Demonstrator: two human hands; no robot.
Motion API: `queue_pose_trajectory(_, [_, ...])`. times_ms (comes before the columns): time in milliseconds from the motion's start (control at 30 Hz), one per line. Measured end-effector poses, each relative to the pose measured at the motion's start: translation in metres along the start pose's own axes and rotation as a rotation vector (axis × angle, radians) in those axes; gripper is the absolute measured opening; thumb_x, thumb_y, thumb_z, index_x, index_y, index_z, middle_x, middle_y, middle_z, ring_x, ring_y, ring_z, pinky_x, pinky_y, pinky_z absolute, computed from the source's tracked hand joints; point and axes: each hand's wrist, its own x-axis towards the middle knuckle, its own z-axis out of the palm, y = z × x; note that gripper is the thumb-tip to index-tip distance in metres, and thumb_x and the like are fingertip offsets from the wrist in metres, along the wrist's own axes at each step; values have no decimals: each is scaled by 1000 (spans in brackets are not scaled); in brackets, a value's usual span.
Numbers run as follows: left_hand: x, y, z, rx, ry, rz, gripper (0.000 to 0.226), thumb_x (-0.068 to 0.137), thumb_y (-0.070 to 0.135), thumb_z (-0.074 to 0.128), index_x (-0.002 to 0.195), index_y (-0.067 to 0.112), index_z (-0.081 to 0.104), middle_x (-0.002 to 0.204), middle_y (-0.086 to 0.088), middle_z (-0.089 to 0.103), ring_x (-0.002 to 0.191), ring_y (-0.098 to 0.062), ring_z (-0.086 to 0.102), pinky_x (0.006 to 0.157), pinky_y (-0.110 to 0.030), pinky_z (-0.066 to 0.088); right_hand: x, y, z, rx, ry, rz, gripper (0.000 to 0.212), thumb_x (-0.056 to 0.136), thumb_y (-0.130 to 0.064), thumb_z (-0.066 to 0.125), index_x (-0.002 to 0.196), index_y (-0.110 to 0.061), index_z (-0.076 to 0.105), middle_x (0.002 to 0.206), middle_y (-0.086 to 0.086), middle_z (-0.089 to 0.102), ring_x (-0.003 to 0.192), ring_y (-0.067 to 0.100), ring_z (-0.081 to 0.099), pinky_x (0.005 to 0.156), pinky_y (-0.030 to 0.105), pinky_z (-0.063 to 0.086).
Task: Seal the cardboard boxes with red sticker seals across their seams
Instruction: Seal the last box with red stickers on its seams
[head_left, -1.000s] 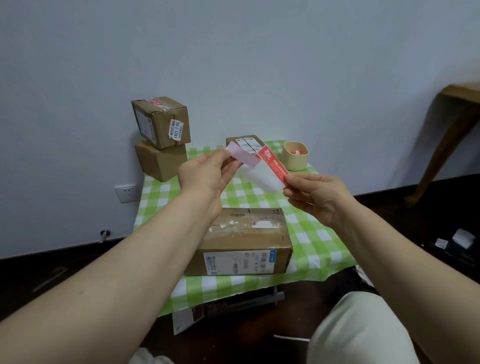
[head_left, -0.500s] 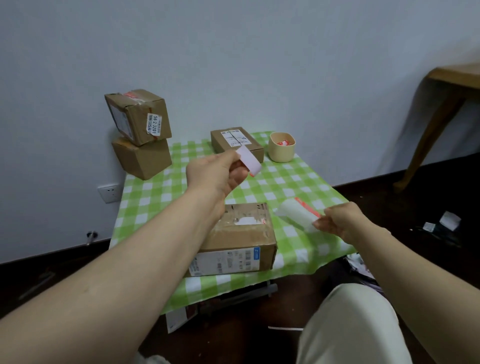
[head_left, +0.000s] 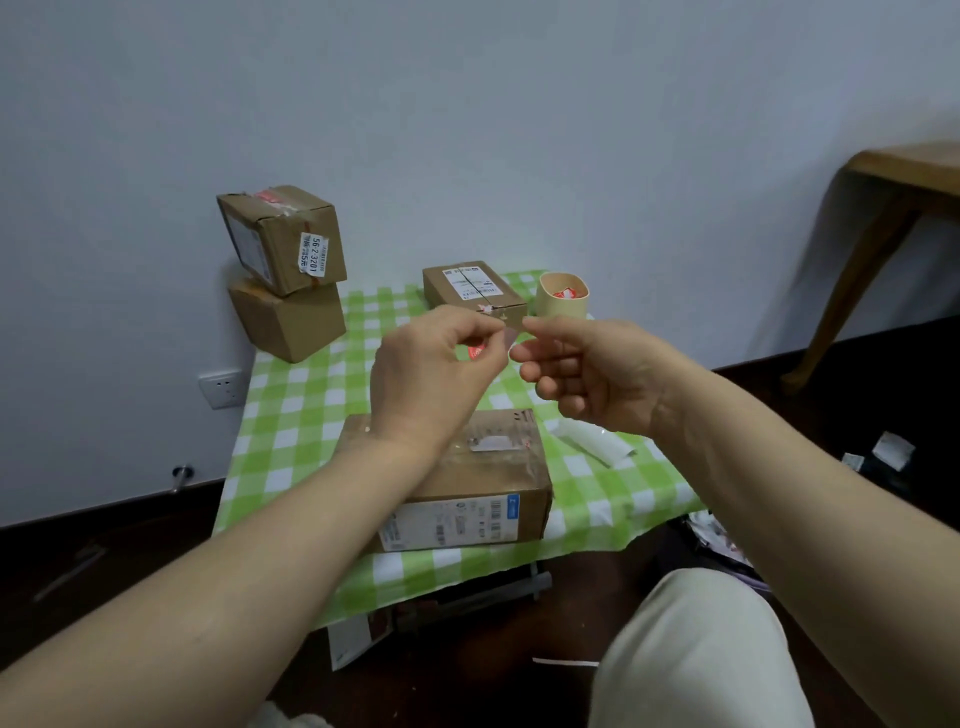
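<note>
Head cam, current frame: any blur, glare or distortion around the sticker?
Head view: sticker seal pinched between left hand and right hand is small and blurred, print unreadable; soft dim light, faint sheen on tape atop the near cardboard box; wide-angle stretches the forearms.

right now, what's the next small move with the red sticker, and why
Probably lower the small red sticker seal onto the top seam of the near brown cardboard box. The left hand and right hand pinch it by its ends above that box, and the white backing sheet lies on the green checked tablecloth.
</note>
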Motion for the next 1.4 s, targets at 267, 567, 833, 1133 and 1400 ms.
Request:
queue_pose_trajectory(267, [-7,-15,-8,228,60,391,13,79,21,64,77,17,76,82,5,73,70,-15,69,49,-33,53,-1,-5,18,-33,51,-68,20,85,-20,66,67,-13,62,53,-1,59,40,5,48,34,14,28])
queue_pose_trajectory(567, [-19,-17,-35,-63,1,-229,42,63,62,64,90,30,61,88,12,61,77,-9,55,68,-24,46,-4,-1,14,-296,117,-223,15,82,-17,70,72,-6,67,55,0,63,44,8,49,40,19,32])
queue_pose_trajectory(833, [-12,-24,-44,-402,-33,-627,22,75,23,77,91,12,68,74,4,60,64,-3,53,54,-8,42,-3,3,21,-390,86,-241,16,80,-17,71,77,-1,70,58,2,64,46,8,50,41,19,32])
queue_pose_trajectory(1133, [-9,-35,-65,-501,-72,-851,5,82,13,69,78,11,68,66,1,64,45,-2,40,33,-12,24,2,4,33,-363,86,-169,13,78,-18,74,70,-7,71,56,2,64,42,8,50,38,18,33])
queue_pose_trajectory(1400, [-5,-52,-80,-419,-94,-955,7,84,10,66,78,6,65,68,-4,61,40,-4,34,32,-10,18,22,10,59,-370,52,-54,13,80,-16,73,76,-4,70,59,7,65,38,11,54,37,17,31])
